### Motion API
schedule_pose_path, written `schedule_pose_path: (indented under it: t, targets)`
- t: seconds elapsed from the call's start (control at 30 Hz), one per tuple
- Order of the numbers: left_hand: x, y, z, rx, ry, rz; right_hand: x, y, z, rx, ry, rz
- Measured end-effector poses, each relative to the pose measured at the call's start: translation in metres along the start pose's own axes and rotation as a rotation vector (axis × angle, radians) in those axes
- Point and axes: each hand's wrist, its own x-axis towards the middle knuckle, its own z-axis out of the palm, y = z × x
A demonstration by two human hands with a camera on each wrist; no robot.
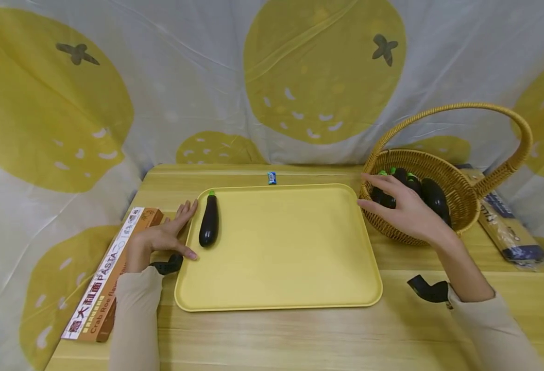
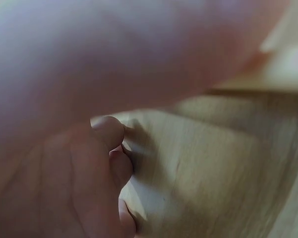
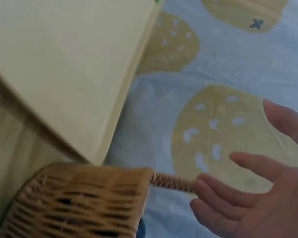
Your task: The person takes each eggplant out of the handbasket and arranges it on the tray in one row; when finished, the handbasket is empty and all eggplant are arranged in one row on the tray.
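A yellow tray (image 1: 281,247) lies on the table with one dark eggplant (image 1: 209,221) along its left side, green stem end toward the back. My left hand (image 1: 165,234) rests at the tray's left edge, fingers spread, thumb over the rim. In the left wrist view the blurred thumb side of that hand hides much of the scene. My right hand (image 1: 404,208) is over the front left of a wicker basket (image 1: 457,185), fingers extended and holding nothing. Several eggplants (image 1: 434,198) lie inside the basket, partly hidden by this hand. The right wrist view shows its fingers (image 3: 223,198) apart beside the basket handle.
A long pasta box (image 1: 107,273) lies left of the tray, beside my left forearm. Behind the tray is a small blue packet (image 1: 272,178). A plastic-wrapped package (image 1: 508,226) lies right of the basket. A lemon-print curtain (image 1: 193,77) hangs behind the table.
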Motion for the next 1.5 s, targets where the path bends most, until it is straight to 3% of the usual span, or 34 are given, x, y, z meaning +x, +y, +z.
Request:
schedule_pose_path:
  t: [0.3,0.67,1.33,1.5]
  targets:
    - [-0.001,-0.001,0.001,-0.028,-0.006,0.012,-0.009,0.049,-0.033,-0.090,0.047,0.155]
    - [-0.001,-0.002,0.002,-0.023,0.004,0.016,-0.014,0.100,-0.050,-0.154,0.122,0.291]
    - [0.001,-0.002,0.004,-0.022,0.002,0.014,-0.011,0.116,-0.051,-0.054,0.099,0.444]
    - [0.001,-0.002,0.003,-0.024,0.002,0.010,-0.014,0.113,-0.052,0.014,0.096,0.443]
